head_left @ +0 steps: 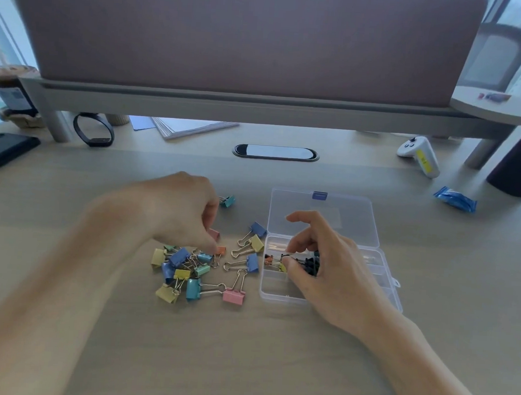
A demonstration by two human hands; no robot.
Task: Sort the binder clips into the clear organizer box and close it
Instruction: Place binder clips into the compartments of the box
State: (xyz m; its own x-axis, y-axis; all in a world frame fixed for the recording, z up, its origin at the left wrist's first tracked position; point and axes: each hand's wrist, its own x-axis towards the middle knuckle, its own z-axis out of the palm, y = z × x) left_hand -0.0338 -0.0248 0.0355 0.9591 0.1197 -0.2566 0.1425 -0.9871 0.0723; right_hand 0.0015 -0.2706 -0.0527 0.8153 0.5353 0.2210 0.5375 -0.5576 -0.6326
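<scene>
I saw pastel binder clips (198, 273) heaped beside the open clear plastic organizer box (273, 292). My right hand (328, 265) pinched small clips (275, 261) inside it; my left hand (176, 210) curled over others, grip unclear.

Bare left hand (176, 210), bare right hand (331, 272)

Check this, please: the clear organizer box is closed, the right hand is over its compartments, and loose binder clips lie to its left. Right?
Not quite. The head view shows the organizer box open, its lid folded back on the desk. The right hand is over its compartments, and loose binder clips lie to its left.
</scene>
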